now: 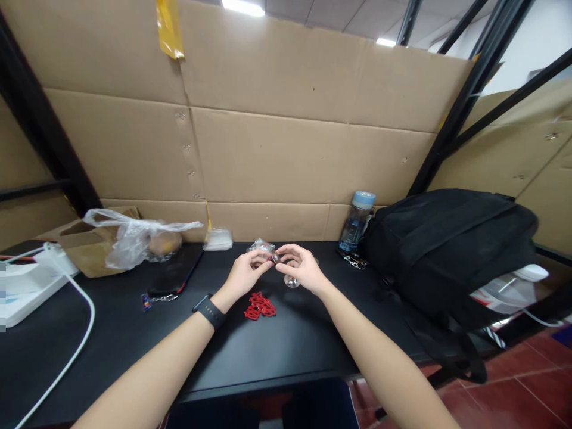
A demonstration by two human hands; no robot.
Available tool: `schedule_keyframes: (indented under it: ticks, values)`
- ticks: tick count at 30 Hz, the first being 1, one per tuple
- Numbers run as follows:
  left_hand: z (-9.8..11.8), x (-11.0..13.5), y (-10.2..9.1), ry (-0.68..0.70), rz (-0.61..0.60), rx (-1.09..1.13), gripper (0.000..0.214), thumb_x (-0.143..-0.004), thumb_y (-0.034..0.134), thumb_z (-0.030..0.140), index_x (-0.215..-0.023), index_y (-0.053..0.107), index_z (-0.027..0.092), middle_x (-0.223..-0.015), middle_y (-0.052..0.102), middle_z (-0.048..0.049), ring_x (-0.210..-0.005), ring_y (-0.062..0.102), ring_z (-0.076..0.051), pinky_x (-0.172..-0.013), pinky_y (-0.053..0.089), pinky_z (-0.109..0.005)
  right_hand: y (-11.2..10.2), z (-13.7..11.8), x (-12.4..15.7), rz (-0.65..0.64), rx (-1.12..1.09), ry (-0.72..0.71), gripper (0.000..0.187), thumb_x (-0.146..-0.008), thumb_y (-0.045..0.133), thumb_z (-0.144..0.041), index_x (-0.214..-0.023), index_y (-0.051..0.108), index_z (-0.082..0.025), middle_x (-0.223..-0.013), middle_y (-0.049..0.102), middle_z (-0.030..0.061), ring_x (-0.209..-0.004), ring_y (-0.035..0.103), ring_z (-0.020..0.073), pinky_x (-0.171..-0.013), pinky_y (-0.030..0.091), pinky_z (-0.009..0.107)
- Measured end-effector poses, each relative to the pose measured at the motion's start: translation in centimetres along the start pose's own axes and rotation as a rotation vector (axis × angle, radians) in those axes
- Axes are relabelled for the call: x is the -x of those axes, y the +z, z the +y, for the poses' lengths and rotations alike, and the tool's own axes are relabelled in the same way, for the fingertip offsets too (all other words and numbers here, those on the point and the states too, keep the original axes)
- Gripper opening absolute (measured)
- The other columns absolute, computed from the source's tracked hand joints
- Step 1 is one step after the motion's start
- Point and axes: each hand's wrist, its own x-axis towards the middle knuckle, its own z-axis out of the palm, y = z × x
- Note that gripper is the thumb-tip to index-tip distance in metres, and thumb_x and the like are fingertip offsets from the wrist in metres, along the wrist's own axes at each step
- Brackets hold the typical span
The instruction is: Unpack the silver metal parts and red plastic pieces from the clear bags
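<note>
Over the middle of the black table (pixel 286 351), my two hands meet with their fingertips close together. My left hand (pixel 241 275), with a dark watch on the wrist, is closed in a pinch around something small, with a bit of red showing. In the fingers of my right hand (pixel 304 269) is a small round shiny piece (pixel 276 257). A clear round plastic piece (pixel 291 282) lies just under my right hand. Behind my fingertips sits a crumpled clear plastic bag (pixel 260 244). Nearer to me is a small heap of red cords (pixel 260 306).
A black backpack (pixel 451 256) and a blue-lidded bottle (pixel 356 220) stand on the right. To the left are a phone (pixel 174 271) with a keychain, a tied plastic bag (pixel 134 238) and a white power strip (pixel 31 286) with cable. Cardboard (pixel 268 149) walls the back.
</note>
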Motion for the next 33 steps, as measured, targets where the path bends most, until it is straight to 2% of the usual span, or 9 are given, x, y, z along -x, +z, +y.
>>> schedule_keyframes:
  ticks: [2,8,12,18,25,29,33]
  values:
    - [0.1,-0.1,0.0,0.014,0.008,-0.019,0.030,-0.086,0.070,0.039,-0.107,0.065,0.018,-0.095,0.077,-0.0069,-0.088,0.074,-0.021,-0.080,0.055,-0.032,0.1,0.1,0.0,-0.001,-0.011,0.002,0.046,-0.069,0.086,-0.033,-0.108,0.065,-0.023,-0.115,0.066,0.0070,-0.095,0.066,0.0178,-0.085,0.056,0.034]
    - [0.4,-0.1,0.0,0.057,-0.044,-0.111,0.023,-0.089,0.065,0.040,-0.093,0.070,0.018,-0.092,0.076,-0.0056,-0.085,0.071,-0.020,-0.082,0.054,-0.032,0.3,0.3,0.1,-0.010,-0.021,0.005,0.049,-0.069,0.086,-0.033,-0.111,0.064,-0.023,-0.117,0.066,0.0075,-0.096,0.067,0.0175,-0.084,0.057,0.033]
    - [0.4,0.0,0.2,0.085,0.012,-0.183,0.021,-0.092,0.060,0.038,-0.092,0.069,0.019,-0.094,0.074,-0.0050,-0.089,0.068,-0.021,-0.086,0.052,-0.033,0.5,0.5,0.2,-0.023,-0.017,0.006,0.049,-0.068,0.086,-0.033,-0.111,0.064,-0.024,-0.116,0.067,0.0073,-0.096,0.067,0.0180,-0.082,0.058,0.032]
    - [0.8,0.3,0.4,0.220,0.091,-0.366,0.017,-0.095,0.055,0.032,-0.089,0.066,0.021,-0.102,0.066,-0.0059,-0.103,0.062,-0.022,-0.094,0.047,-0.034,0.6,0.8,0.2,-0.029,0.005,0.016,0.047,-0.068,0.086,-0.034,-0.110,0.066,-0.024,-0.114,0.068,0.0072,-0.094,0.068,0.0196,-0.071,0.059,0.029]
    - [1.2,0.7,0.6,0.142,0.139,-0.518,0.014,-0.095,0.053,0.029,-0.093,0.066,0.023,-0.112,0.061,-0.0063,-0.110,0.059,-0.024,-0.094,0.045,-0.038,0.9,0.6,0.2,-0.047,0.028,0.039,0.046,-0.069,0.085,-0.037,-0.108,0.066,-0.021,-0.104,0.071,0.0078,-0.092,0.070,0.0210,-0.061,0.058,0.026]
    - [1.4,0.8,0.8,0.174,0.098,-0.503,0.015,-0.097,0.053,0.031,-0.094,0.065,0.023,-0.114,0.061,-0.0058,-0.113,0.057,-0.023,-0.098,0.043,-0.039,0.8,0.8,0.2,-0.017,0.050,0.060,0.047,-0.069,0.084,-0.040,-0.109,0.066,-0.022,-0.097,0.071,0.0069,-0.081,0.071,0.0196,-0.053,0.055,0.024]
    - [1.7,0.9,1.0,0.184,0.071,-0.503,0.017,-0.098,0.051,0.035,-0.095,0.064,0.023,-0.115,0.062,-0.0062,-0.115,0.056,-0.024,-0.097,0.042,-0.039,0.6,1.0,0.2,-0.007,0.077,0.059,0.048,-0.070,0.083,-0.043,-0.109,0.066,-0.023,-0.096,0.072,0.0059,-0.078,0.071,0.0197,-0.051,0.055,0.025]
